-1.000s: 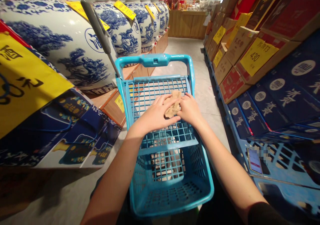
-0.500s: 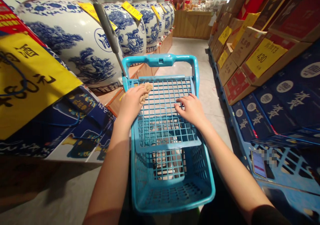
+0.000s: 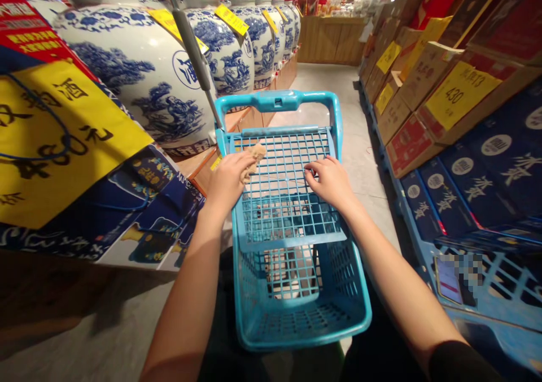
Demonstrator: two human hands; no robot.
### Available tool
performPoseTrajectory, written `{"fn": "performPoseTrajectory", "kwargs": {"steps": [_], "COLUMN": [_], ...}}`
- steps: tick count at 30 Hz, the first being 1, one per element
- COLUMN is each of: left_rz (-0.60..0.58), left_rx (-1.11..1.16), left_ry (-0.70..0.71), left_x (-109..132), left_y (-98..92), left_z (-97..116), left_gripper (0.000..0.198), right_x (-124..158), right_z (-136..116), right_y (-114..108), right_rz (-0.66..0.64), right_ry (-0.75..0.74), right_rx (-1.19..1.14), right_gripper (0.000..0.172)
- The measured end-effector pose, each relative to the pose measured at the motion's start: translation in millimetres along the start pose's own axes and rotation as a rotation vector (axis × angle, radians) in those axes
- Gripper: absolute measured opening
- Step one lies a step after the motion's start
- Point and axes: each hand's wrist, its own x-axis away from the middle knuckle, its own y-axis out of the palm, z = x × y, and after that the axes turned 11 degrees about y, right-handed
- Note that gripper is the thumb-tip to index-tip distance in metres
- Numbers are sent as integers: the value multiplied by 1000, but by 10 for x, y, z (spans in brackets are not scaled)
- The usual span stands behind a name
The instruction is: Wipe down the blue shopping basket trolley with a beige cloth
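A blue plastic shopping basket with a raised handle stands in front of me. Across its upper part lies a blue grid panel. At the panel's left edge, my left hand is closed on a crumpled beige cloth, pressed against the grid. My right hand is over the panel's right side, fingers loosely bent with a gap between thumb and forefinger. It holds nothing that I can see. Part of the panel's side edges is hidden under both hands.
Large blue-and-white jars with yellow tags line the left, behind a gift bag and a yellow price sign. Stacked cartons and blue boxes stand right. A phone lies on a blue pallet.
My right hand's fingers have drawn in from a more spread pose. The left hand stays on the cloth. The whole scene has shifted slightly right in view.
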Motion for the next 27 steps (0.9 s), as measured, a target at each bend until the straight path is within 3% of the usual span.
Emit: {"fn": "performPoseTrajectory", "kwargs": {"steps": [2,8,10,15,17,22,27], "left_rz": [-28,-194,-170,-30,-26,-68,-207], "left_rx": [23,349,308,66,45,175,390], "left_ry": [42,360,334,118,108,186,344], "left_x": [-7,-61,-62,-39,-46,-127,-182], "left_y": [31,265,254,115,114,230,341], "left_z": [56,459,397,47,10,175,490], "left_gripper": [43,50,51,46,46,46,41], "right_x": [-4,-15,-18,-12,3,82,121], "right_z": [-12,18,27,2,-3,103,272], "right_y": [11,39,42,25,9,-47,-109], "right_rz": [-2,5,10,13,11,28,39], "right_ry": [-2,-14,-18,-8,4,44,75], "right_rx": [2,12,7,-5,-16,-75,-84], "right_gripper": [29,30,31,30,29,28,28]}}
